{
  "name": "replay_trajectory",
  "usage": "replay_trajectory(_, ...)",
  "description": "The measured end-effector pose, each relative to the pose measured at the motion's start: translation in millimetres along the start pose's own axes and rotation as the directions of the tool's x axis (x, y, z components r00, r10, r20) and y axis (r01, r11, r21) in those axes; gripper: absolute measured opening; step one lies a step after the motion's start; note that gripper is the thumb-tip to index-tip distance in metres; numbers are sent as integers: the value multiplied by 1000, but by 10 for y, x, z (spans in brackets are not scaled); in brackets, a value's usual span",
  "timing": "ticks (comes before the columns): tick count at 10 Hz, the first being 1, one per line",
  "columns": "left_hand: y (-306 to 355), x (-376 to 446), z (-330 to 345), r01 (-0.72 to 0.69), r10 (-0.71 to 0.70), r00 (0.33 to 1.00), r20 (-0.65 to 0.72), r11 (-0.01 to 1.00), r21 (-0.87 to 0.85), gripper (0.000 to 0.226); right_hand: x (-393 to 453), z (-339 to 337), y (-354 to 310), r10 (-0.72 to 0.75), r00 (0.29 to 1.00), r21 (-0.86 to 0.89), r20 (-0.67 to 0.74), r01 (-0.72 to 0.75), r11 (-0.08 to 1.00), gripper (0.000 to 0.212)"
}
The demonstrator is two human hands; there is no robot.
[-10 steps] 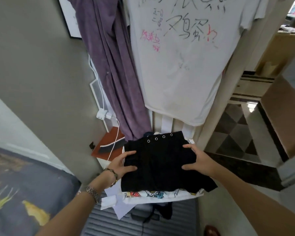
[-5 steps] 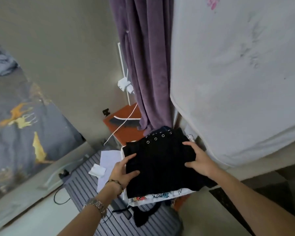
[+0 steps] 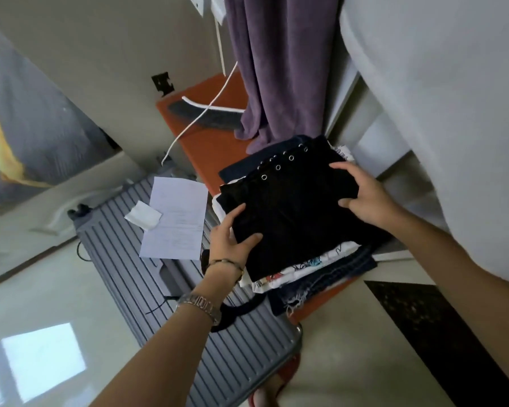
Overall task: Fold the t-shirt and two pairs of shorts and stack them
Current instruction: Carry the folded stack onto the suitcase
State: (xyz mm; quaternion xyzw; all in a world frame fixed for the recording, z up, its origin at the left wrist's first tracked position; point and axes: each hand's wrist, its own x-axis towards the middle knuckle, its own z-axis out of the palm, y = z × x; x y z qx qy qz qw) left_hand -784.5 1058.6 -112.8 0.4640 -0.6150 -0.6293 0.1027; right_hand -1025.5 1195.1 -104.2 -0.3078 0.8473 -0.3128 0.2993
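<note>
My left hand point(image 3: 231, 239) and right hand point(image 3: 362, 198) clasp opposite edges of the folded black shorts point(image 3: 294, 212), thumbs on top and fingers curled round the cloth, at the top of a stack on an orange stool point(image 3: 215, 154). The shorts' eyelet-studded waistband point(image 3: 282, 163) points away from me, toward the hanging purple towel point(image 3: 279, 66); their long axis runs from that waistband back toward my body, skewed slightly to the right. Directly beneath them lies the folded white t-shirt point(image 3: 294, 273) with its cartoon print showing at the near edge, and under that the denim shorts point(image 3: 326, 282), frayed hem facing me. A white hanging shirt point(image 3: 441, 113) crowds in just beside my right forearm. A white cable point(image 3: 200, 118) trails across the stool past a black brush point(image 3: 206, 116). To the left, a grey ribbed suitcase point(image 3: 165, 301) lies flat on the floor, carrying a sheet of paper point(image 3: 175, 218) and a crumpled tissue point(image 3: 143, 215).
</note>
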Motion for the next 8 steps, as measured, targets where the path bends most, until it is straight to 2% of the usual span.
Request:
replay_trajectory(2,-192,68,41,-44,45,999,3,991,127,66,114,100,248,-78,997,13,27,77,997,76)
replay_trajectory(4,-280,96,85,-82,87,996,-16,977,195,65,133,93,263,-137,987,100,87,128,987,72)
replay_trajectory(5,-327,106,104,-118,125,992,-18,969,219,66,126,115,293,-131,989,22,67,129,991,74)
replay_trajectory(7,-111,2,29,-28,16,999,42,955,295,62,-54,157,77,-53,997,-325,-61,31,945,71)
replay_trajectory(8,77,-163,-211,8,4,1000,-23,866,500,47,-255,204,-251,-7,980,-578,-199,-111,808,62)
